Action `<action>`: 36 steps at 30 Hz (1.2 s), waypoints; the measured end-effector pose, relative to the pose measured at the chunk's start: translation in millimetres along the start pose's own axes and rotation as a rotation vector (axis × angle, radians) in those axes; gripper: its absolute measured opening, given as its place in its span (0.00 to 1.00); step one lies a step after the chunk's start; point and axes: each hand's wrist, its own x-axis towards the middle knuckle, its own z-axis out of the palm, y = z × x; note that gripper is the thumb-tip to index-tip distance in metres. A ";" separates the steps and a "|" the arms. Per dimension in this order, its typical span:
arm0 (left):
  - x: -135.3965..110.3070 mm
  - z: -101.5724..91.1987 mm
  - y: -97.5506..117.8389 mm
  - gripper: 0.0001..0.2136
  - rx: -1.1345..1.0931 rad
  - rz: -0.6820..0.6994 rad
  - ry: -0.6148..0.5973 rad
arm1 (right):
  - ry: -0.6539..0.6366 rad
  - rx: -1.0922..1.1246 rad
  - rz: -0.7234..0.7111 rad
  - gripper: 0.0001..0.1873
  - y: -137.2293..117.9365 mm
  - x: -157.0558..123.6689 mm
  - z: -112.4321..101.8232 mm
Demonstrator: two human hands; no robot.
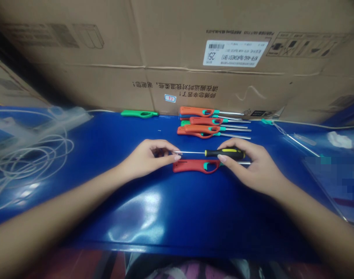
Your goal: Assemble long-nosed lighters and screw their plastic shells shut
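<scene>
My right hand [254, 166] is closed around the black and yellow handle of a screwdriver [223, 153], held level above the blue table [171, 209]. My left hand [149, 157] pinches the tip of the screwdriver's thin metal shaft. Just below both hands lies a red stick lighter [194, 167] with a teal trigger and a metal nozzle pointing right, partly hidden by my right hand.
A stack of several red and teal stick lighters [207, 124] lies behind my hands. A green lighter [139, 113] rests at the back left. Cardboard boxes [177, 58] wall off the back. Coiled white tubing [28, 155] sits left, clear plastic bags [325, 155] right.
</scene>
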 end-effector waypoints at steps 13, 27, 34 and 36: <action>-0.2 0.3 -2.3 0.10 0.034 0.105 0.034 | 0.056 0.042 -0.008 0.03 3.4 -2.0 -1.6; -1.1 0.0 -7.4 0.06 0.183 0.272 0.054 | 0.038 0.016 -0.008 0.03 2.1 -0.1 -1.1; -2.7 -2.5 -9.6 0.05 0.356 0.422 0.055 | 0.021 -0.020 -0.015 0.03 2.0 0.3 -1.2; -2.5 -3.3 -9.8 0.05 0.425 0.455 0.045 | 0.014 -0.025 -0.011 0.03 1.6 0.0 -1.4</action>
